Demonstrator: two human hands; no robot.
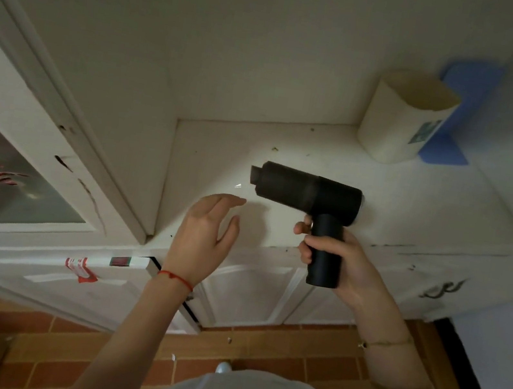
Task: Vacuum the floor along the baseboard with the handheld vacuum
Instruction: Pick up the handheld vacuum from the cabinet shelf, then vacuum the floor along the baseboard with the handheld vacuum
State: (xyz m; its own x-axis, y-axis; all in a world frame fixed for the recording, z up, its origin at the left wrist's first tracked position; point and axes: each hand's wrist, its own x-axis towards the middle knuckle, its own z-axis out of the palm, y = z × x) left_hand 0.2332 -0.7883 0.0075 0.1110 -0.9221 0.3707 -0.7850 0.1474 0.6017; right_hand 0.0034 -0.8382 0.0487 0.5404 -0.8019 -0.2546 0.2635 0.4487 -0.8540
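White cabinet unit fills most of the frame: painted panel doors point(252, 292), chipped edges, a glass-front door point(14, 174) at left with a red pattern behind it. Its recessed counter point(417, 201) is matte white and carries dark crumbs. Below it, the floor point(273, 350) is glossy red-brown tile, in view at the bottom under the cabinet's foot. No separate baseboard strip is readable here.

Back right on the counter: a cream oval bin point(404, 117), plastic-looking, with a flat blue panel point(460, 103) behind it.

Handheld vacuum point(310, 191): matte black, pistol-shaped, cylindrical body with a round grip. It's held up above the counter, long axis roughly horizontal, nozzle pointing left. The floor lies well below the nozzle, toward the viewer.

Right hand point(336, 258) is wrapped around the vacuum's grip, index finger up at the trigger zone. Left hand point(209, 227) is empty, fingers loosely spread and curved, just left of and below the nozzle, not touching it.

Judgement: vacuuming not started. The next move needs the right hand to lower the vacuum and tip the nozzle down to the floor edge at the cabinet's foot.
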